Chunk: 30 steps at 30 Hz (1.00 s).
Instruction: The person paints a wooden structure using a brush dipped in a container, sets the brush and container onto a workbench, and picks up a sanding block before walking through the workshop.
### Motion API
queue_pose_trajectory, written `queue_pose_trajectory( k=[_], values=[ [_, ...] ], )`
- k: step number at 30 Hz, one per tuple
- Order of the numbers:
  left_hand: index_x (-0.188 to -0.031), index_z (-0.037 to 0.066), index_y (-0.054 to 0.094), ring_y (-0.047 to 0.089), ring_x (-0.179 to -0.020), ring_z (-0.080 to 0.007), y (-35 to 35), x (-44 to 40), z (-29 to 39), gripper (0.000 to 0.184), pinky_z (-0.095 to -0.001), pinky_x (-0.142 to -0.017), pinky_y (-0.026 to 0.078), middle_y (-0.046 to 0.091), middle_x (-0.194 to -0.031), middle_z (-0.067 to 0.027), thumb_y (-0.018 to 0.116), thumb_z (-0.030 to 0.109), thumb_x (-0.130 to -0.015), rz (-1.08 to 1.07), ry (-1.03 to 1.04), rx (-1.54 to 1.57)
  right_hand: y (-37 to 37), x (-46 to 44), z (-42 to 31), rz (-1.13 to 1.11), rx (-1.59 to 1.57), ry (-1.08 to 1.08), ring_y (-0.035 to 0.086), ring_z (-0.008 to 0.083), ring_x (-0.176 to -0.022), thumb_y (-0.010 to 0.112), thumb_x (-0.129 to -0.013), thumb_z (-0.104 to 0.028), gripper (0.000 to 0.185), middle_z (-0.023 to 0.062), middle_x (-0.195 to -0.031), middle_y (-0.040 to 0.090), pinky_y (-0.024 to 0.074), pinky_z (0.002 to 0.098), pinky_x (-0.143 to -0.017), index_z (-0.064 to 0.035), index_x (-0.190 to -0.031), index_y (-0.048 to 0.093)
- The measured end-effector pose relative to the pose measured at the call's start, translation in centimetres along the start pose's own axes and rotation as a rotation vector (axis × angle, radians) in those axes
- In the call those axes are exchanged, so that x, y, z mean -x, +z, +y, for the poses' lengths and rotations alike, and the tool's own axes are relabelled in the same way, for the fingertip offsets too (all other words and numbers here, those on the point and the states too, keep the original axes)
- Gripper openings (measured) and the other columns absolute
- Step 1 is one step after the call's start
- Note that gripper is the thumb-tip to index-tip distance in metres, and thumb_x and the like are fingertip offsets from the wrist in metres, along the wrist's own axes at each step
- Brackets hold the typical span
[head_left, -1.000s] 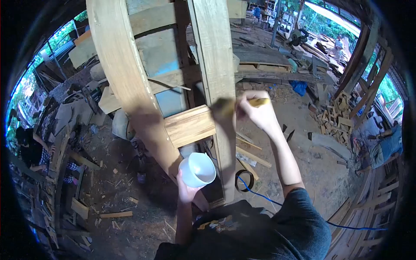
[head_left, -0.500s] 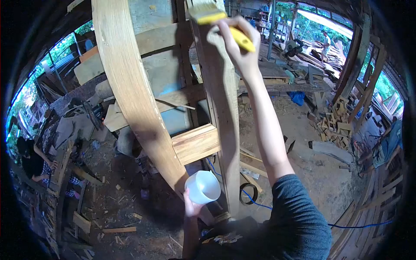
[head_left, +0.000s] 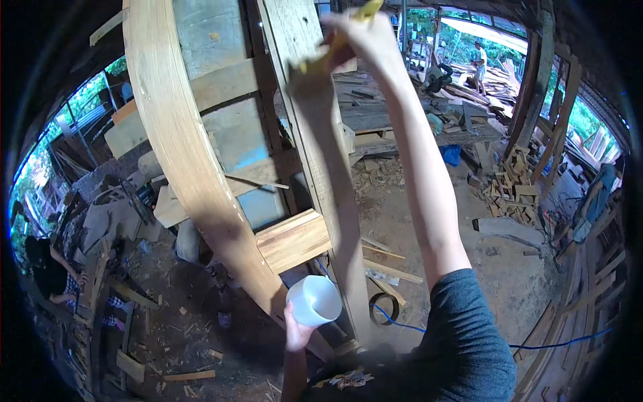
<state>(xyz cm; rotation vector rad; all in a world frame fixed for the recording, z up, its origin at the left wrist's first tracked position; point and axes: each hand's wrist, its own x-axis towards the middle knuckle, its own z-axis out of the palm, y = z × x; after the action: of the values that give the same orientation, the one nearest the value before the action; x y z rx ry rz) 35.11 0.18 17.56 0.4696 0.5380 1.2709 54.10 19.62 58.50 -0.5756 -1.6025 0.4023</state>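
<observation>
My right hand is closed around the yellow handle of a paintbrush, tilted with its handle end up. The blurred bristles lie against the upper part of a straight wooden beam, on its shaded face. Low in the middle, my left hand grips a white plastic cup from its left side. The cup's mouth faces up towards me, and pale inner walls show; any contents cannot be made out. A curved plank runs beside the beam, and a short light-brown crosspiece joins the two.
Boards and a thin stick lie behind the frame. Below right are a dark ring and a blue cable. Wood offcuts are piled at right. One person is at far left, another far back.
My right hand has drawn the brush down the beam towards me, and the handle now points up instead of down. The cup stays in my left hand. The view has shifted slightly.
</observation>
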Motion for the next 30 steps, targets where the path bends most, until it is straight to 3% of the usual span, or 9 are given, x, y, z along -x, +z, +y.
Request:
queue_pose_trajectory(
  k=[2,4,7,8,14,18,22,27,30],
  values=[
    [-0.129,0.009,0.027,0.041,-0.114,-0.0290,-0.5,-0.2,-0.5,0.061,-0.0493,-0.088,0.039,0.038,-0.126,-0.0116,0.030,0.051,-0.085,0.001,0.012,0.023,0.2,-3.1,-0.1,0.193,-0.156,-0.216,0.051,0.0070,-0.048,0.062,-0.079,-0.016,0.018,0.0005,-0.058,0.057,0.0377,0.0192,-0.043,-0.0010,-0.069,0.060],
    [-0.129,0.010,0.028,0.041,-0.113,-0.0279,-0.9,-0.4,-0.9,0.059,-0.0484,-0.088,0.040,0.039,-0.125,-0.0112,0.030,0.050,-0.086,-0.023,0.043,0.008,0.2,-2.9,-0.1,0.174,-0.191,-0.176,0.051,0.0061,-0.052,0.060,-0.080,-0.015,0.018,0.0002,-0.061,0.058,0.0378,0.0182,-0.046,-0.0015,-0.069,0.060],
    [-0.129,0.011,0.027,0.040,-0.114,-0.0290,-1.6,-0.5,-1.7,0.060,-0.0499,-0.087,0.039,0.038,-0.126,-0.0114,0.032,0.051,-0.085,-0.018,0.032,0.052,0.8,0.4,2.8,0.178,-0.375,-0.525,0.060,0.0091,-0.060,0.059,-0.081,-0.014,0.018,0.0052,-0.065,0.062,0.0477,0.0209,-0.053,-0.0001,-0.069,0.061],
    [-0.129,0.011,0.027,0.040,-0.114,-0.0290,-1.6,-0.4,-1.8,0.060,-0.0499,-0.087,0.039,0.038,-0.126,-0.0114,0.032,0.051,-0.085,-0.017,0.028,0.057,-0.3,2.2,4.8,0.263,0.038,-0.567,0.057,0.0072,-0.061,0.058,-0.082,-0.013,0.017,0.0045,-0.066,0.061,0.0462,0.0203,-0.053,-0.0008,-0.070,0.061],
    [-0.131,0.015,0.027,0.038,-0.116,-0.0324,-0.3,0.4,-1.6,0.069,-0.0552,-0.085,0.039,0.033,-0.131,-0.0119,0.031,0.060,-0.079,0.039,-0.071,0.000,-1.2,17.2,5.7,0.025,-0.124,0.029,0.056,0.0083,-0.054,0.056,-0.081,-0.010,0.023,0.0062,-0.058,0.058,0.0434,0.0234,-0.048,-0.0004,-0.060,0.053],
    [-0.130,0.016,0.028,0.040,-0.116,-0.0299,1.2,0.4,-1.2,0.066,-0.0541,-0.085,0.039,0.035,-0.130,-0.0106,0.032,0.059,-0.081,0.056,-0.099,-0.010,-1.4,18.5,5.5,-0.321,0.230,0.455,0.056,0.0123,-0.045,0.057,-0.076,-0.017,0.025,0.0094,-0.046,0.053,0.0432,0.0267,-0.043,0.0018,-0.060,0.056],
    [-0.130,0.015,0.028,0.040,-0.116,-0.0299,1.8,0.9,-1.3,0.066,-0.0529,-0.086,0.040,0.036,-0.129,-0.0104,0.032,0.058,-0.081,0.036,-0.076,-0.039,-1.4,13.0,6.4,-0.240,0.202,0.328,0.055,0.0104,-0.042,0.057,-0.080,-0.018,0.024,0.0087,-0.055,0.058,0.0443,0.0199,-0.036,-0.0005,-0.064,0.060],
    [-0.130,0.011,0.028,0.041,-0.114,-0.0308,0.5,1.7,-2.3,0.064,-0.0527,-0.086,0.039,0.036,-0.128,-0.0124,0.028,0.056,-0.083,0.058,-0.004,-0.002,-0.9,1.5,3.6,0.246,0.020,-0.569,0.058,0.0078,-0.061,0.058,-0.081,-0.022,0.025,0.0047,-0.067,0.062,0.0458,0.0190,-0.059,-0.0008,-0.069,0.062],
    [-0.129,0.009,0.030,0.041,-0.113,-0.0313,-1.2,1.8,-2.8,0.063,-0.0500,-0.088,0.039,0.037,-0.127,-0.0130,0.026,0.053,-0.084,0.120,0.080,-0.024,0.5,-2.0,0.2,0.156,-0.099,-0.653,0.052,0.0044,-0.061,0.057,-0.083,-0.017,0.020,0.0015,-0.065,0.059,0.0385,0.0169,-0.054,-0.0012,-0.073,0.061]
  ],
)
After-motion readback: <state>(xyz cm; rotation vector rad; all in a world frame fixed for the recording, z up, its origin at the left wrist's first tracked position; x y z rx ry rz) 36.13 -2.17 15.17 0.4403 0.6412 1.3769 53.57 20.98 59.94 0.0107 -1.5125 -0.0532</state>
